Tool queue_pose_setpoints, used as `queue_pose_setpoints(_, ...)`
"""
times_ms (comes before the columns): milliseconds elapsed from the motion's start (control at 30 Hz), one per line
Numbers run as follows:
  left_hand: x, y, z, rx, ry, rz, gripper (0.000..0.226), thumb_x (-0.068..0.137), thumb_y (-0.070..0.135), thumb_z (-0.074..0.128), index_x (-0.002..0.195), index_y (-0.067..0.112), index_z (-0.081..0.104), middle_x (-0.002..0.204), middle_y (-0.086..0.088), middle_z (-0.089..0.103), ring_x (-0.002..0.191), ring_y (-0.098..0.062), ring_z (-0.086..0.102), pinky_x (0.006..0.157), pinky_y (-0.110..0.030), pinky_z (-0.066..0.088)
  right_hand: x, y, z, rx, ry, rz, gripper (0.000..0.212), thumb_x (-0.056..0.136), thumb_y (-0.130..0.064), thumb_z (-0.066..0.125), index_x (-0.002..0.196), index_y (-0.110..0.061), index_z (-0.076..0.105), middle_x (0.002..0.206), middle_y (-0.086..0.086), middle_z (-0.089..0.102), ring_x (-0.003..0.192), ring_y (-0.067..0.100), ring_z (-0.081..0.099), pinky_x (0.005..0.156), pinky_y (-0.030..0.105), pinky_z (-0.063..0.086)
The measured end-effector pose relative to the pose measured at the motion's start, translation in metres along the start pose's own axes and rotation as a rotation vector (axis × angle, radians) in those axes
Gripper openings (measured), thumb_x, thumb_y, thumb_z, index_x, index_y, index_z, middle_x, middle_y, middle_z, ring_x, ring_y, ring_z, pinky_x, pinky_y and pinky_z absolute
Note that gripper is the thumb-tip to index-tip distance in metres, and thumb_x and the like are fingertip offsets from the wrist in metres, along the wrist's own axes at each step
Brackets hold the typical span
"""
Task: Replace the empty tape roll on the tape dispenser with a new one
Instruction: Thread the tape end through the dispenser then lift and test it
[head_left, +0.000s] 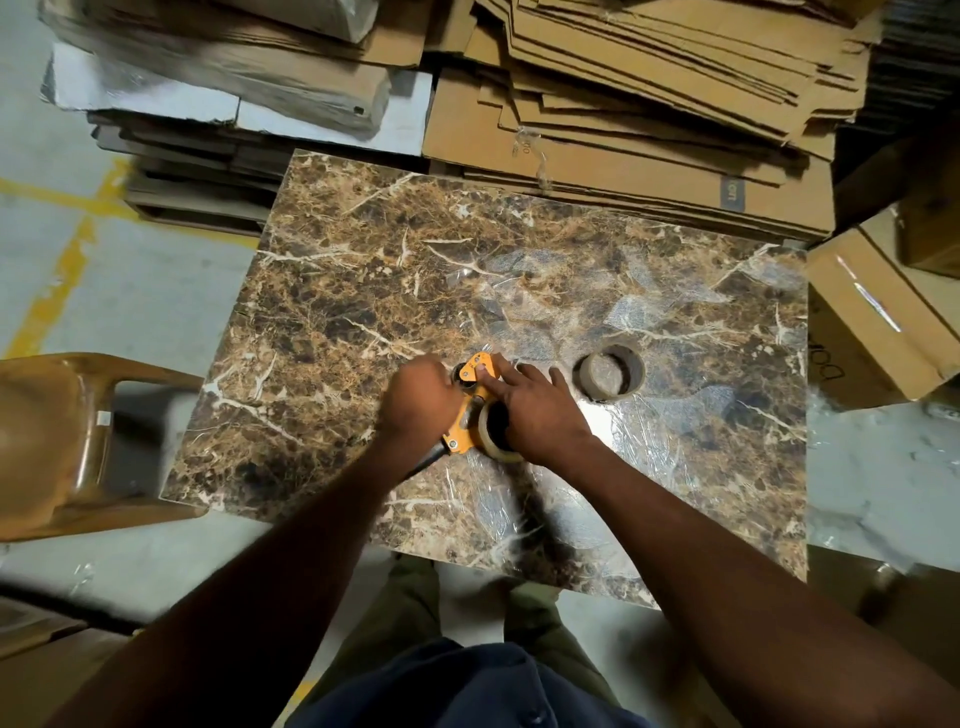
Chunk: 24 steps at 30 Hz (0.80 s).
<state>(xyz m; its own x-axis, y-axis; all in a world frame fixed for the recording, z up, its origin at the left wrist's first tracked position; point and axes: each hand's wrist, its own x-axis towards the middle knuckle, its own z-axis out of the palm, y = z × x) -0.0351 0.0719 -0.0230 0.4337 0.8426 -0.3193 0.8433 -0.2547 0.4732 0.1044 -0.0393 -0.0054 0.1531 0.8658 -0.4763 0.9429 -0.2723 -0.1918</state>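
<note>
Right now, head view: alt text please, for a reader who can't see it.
Two bare hands, left hand and right hand, work an orange tape dispenser with a tape roll on a marble-patterned table. An empty cardboard core lies apart, right of it.

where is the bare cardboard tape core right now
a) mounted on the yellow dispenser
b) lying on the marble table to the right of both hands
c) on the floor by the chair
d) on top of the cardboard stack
b: the cardboard tape core lies by itself on the marble table, just right of the right hand, while both hands work on the yellow dispenser.
</note>
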Motion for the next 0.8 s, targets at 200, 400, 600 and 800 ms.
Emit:
queue_pose_setpoints(200, 0.047, -0.047, -0.036, 0.139, -0.197, 0.206, 0.022, 0.079, 0.008, 0.057, 0.075, 0.006, 0.078, 0.076, -0.011, 0.076, 0.064, -0.022, 0.07, 0.069, -0.038, 0.064, 0.004, 0.003, -0.006, -0.03, -0.016, -0.04, 0.091, 0.092, -0.018, 0.068, 0.166, -0.031, 0.017, 0.176, -0.001, 0.007, 0.158, 0.031, 0.018, 0.124, 0.063, 0.021)
queue_pose_setpoints(400, 0.06, -0.039, -0.05, 0.378, -0.234, 0.525, 0.016, 0.096, 0.02, 0.064, 0.102, 0.021, 0.079, 0.099, 0.002, 0.074, 0.084, -0.017, 0.066, 0.079, -0.04, 0.06, 0.015, -0.002, -0.018, 0.085, -0.053, 0.017, 0.075, 0.089, -0.052, 0.06, 0.158, -0.03, 0.04, 0.172, 0.003, 0.023, 0.157, 0.036, 0.021, 0.122, 0.067, 0.017)
queue_pose_setpoints(600, 0.08, -0.03, -0.057, 0.419, -0.288, 0.661, 0.019, 0.099, 0.029, 0.068, 0.114, 0.025, 0.078, 0.104, 0.004, 0.069, 0.094, -0.015, 0.062, 0.079, -0.031, 0.049, 0.034, -0.073, -0.011, 0.068, 0.047, 0.237, 0.085, 0.084, -0.078, 0.057, 0.13, -0.007, 0.067, 0.149, 0.033, 0.05, 0.151, 0.048, 0.028, 0.118, 0.071, 0.019)
queue_pose_setpoints(800, 0.098, -0.029, -0.054, 0.378, -0.405, 0.645, 0.024, 0.101, 0.027, 0.065, 0.121, 0.024, 0.078, 0.114, 0.003, 0.08, 0.094, -0.016, 0.073, 0.089, -0.033, 0.056, 0.036, -0.093, 0.001, 0.127, 0.148, 0.328, 0.066, 0.101, -0.042, 0.051, 0.14, 0.011, 0.052, 0.159, 0.038, 0.034, 0.153, 0.053, 0.022, 0.122, 0.069, 0.021)
